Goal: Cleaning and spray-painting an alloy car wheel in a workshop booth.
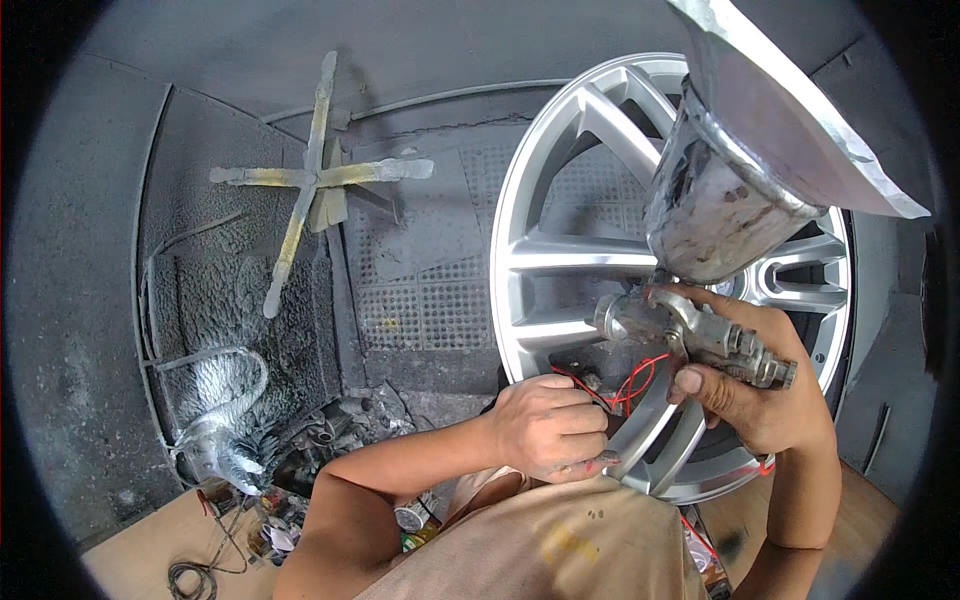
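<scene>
My right hand [745, 385] is wrapped round the body of a metal spray gun [700, 335], thumb and fingers about its grip. On top of the gun sits a paint-stained metal cup [715, 205]. A white paper cone [775, 100] stands in the cup's mouth and fans out to the upper right. Behind the gun is a silver alloy wheel [575, 252] with several spokes, partly covered by cup and hand. My left hand [553, 428] is closed in a fist before my body, by the wheel's lower left edge; what its fingers hold, if anything, is hidden.
A cross-shaped stand [312, 180] with taped, paint-crusted arms is at the upper left. A perforated grey panel [430, 310] lies behind the wheel. Red cord [632, 385] loops near the lower spokes. At lower left, assorted clutter [285, 535] lies beside a black cable [205, 572].
</scene>
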Available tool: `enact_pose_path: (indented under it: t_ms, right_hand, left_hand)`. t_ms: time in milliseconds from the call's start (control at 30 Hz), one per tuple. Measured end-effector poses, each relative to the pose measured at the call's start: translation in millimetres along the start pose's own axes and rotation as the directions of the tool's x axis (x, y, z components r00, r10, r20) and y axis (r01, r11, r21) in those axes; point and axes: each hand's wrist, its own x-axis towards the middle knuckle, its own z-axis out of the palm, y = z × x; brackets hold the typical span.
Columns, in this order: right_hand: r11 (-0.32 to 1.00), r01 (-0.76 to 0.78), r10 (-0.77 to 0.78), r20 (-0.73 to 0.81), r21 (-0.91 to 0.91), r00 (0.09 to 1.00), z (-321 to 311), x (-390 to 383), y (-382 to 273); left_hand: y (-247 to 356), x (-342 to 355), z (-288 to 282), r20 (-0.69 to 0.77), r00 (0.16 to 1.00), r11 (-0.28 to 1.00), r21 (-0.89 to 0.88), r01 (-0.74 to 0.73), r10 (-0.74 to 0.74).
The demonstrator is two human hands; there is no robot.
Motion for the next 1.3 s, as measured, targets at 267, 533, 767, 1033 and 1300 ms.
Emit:
enact_pose_path:
  t_ms: [267,533,767,1033,1300]
  right_hand:
    - [0.999,-0.055,0.055,0.005,0.002,0.999,1,0,-5]
    - [0.999,-0.034,0.029,0.096,0.042,0.995,-7,-4,0]
    - [0.998,-0.065,0.065,0.056,-0.003,0.996,-4,5,2]
    - [0.999,0.001,-0.001,0.001,-0.039,1.0,-6,7,7]
    - [0.998,-0.056,0.056,0.015,-0.024,0.998,-5,9,4]
  left_hand:
    - [1,1,-1,0.002,1.0,1.0,0.001,-0.001,0.001]
    - [0,1,0,0.015,1.0,1.0,0.004,-0.007,0.007]
    - [-1,-1,1,0.006,1.0,1.0,0.021,-0.008,0.007]
    - [-1,1,1,0.002,1.0,1.0,0.004,0.004,-0.004]
    - [-1,0,0,0.018,1.0,1.0,0.002,0.005,-0.005]
